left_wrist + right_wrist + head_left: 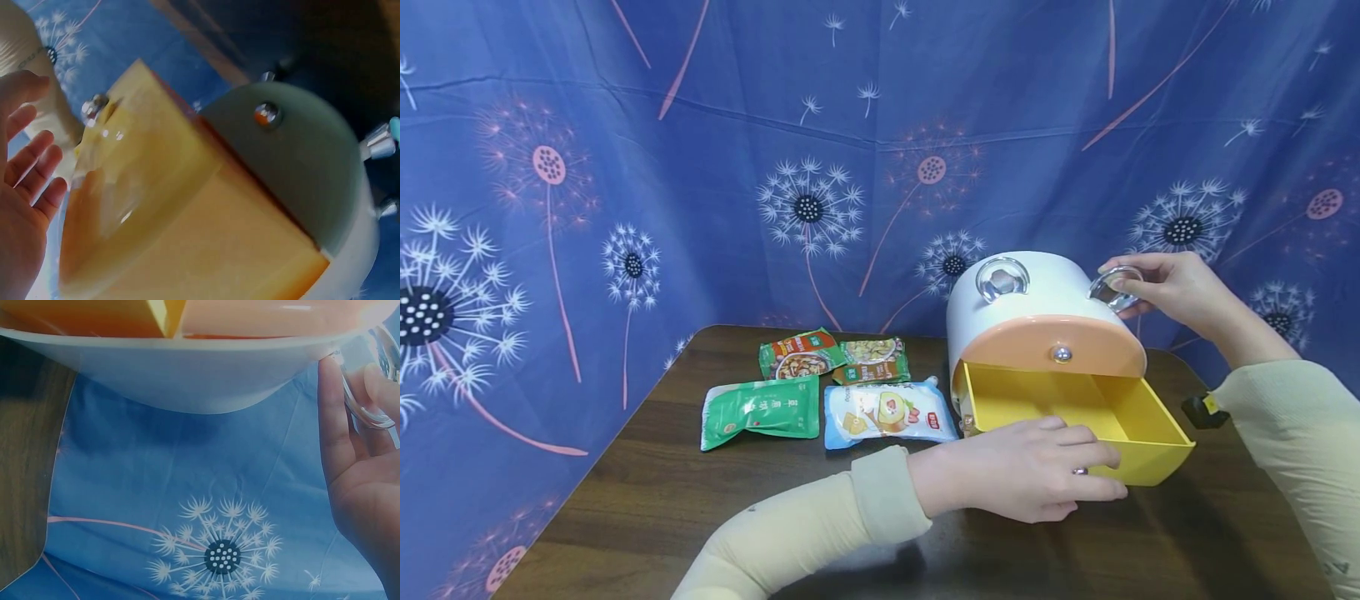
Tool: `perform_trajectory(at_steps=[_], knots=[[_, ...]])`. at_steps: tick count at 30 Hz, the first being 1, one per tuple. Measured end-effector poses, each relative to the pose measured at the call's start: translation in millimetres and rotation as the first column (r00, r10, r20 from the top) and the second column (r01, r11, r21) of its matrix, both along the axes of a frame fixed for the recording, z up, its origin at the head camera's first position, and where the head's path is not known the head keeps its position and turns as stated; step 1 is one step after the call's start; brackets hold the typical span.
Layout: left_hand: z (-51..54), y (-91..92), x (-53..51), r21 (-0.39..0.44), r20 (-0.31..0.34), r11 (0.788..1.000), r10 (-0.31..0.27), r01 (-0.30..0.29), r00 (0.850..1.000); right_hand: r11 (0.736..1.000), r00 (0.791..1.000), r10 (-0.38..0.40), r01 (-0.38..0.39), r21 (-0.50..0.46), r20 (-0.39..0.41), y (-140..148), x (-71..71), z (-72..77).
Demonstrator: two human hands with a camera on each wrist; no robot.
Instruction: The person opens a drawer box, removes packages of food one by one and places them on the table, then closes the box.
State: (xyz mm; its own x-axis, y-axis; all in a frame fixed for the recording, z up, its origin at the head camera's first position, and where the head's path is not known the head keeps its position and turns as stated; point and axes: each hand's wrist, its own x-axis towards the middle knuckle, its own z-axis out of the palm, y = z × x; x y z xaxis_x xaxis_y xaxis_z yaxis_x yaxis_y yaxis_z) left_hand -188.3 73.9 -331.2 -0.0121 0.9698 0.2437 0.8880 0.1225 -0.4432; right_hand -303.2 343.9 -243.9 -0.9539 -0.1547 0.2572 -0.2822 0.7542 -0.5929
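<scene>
A white rounded storage box [1048, 287] with a peach front panel [1030, 335] and a silver knob [1062, 354] stands at the right of the table. Its yellow drawer [1150, 468] is pulled out, and the visible part of its inside is bare. My right hand [1172, 287] pinches the right-hand round silver handle [369, 403] on top of the box, thumb against fingers. The matching left handle [1002, 279] is untouched. My left hand [1030, 471] hovers before the drawer front with loosely bent fingers; in the left wrist view its fingers [40, 165] are apart from the drawer.
Left of the box lie a green pouch [767, 408], a blue-and-white snack bag [891, 414] and two smaller printed packets, one red-green [801, 354], one brown-green [872, 360]. A small black-and-yellow object [1206, 410] sits right of the drawer. A blue dandelion-print cloth [715, 208] hangs behind.
</scene>
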Motion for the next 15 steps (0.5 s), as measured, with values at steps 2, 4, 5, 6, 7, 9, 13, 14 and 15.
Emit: perform_trajectory(at_steps=[2, 4, 5, 6, 7, 9, 13, 14, 15], knots=[[-6.3, 3.1, -0.1, 0.016, -0.020, 1.000, 0.002, -0.002, 1.000, 1.000, 1.000, -0.004, 0.004, 0.001, -0.003, -0.2, 0.3, -0.3], [-12.2, 5.7, 0.1, 0.038, -0.046, 0.999, 0.010, -0.008, 0.999, 1.000, 1.000, -0.004, 0.004, -0.002, -0.002, -0.3, 0.0, -0.6], [-14.9, 7.0, 0.4, 0.051, -0.061, 0.999, 0.018, -0.015, 0.998, 1.000, 1.000, -0.005, 0.005, -0.001, -0.003, -0.4, -0.1, -0.7], [-17.2, 8.4, 0.7, 0.060, -0.073, 0.998, 0.030, -0.026, 0.997, 1.000, 1.000, -0.006, 0.006, -0.001, -0.002, -0.4, -0.3, -0.7], [-19.3, 9.9, 1.0, 0.071, -0.083, 0.997, 0.041, -0.035, 0.996, 1.000, 1.000, -0.005, 0.005, -0.002, -0.001, -0.3, -0.5, -0.5], [-23.2, 13.0, 1.5, 0.083, -0.105, 0.995, 0.067, -0.058, 0.992, 1.000, 1.000, -0.004, 0.004, -0.004, 0.001, -0.3, -1.1, -0.3], [-31.3, 19.5, 1.9, 0.114, -0.208, 0.990, 0.111, -0.088, 0.972, 1.000, 1.000, -0.006, 0.006, -0.001, 0.004, 0.0, -1.4, -0.1], [-33.6, 21.1, 1.9, 0.129, -0.233, 0.988, 0.118, -0.090, 0.965, 1.000, 1.000, -0.008, 0.008, 0.001, 0.005, 0.1, -1.2, -0.2], [-35.6, 22.5, 1.9, 0.144, -0.260, 0.985, 0.127, -0.091, 0.957, 1.000, 1.000, -0.009, 0.009, 0.003, 0.007, 0.1, -1.2, -0.3]])
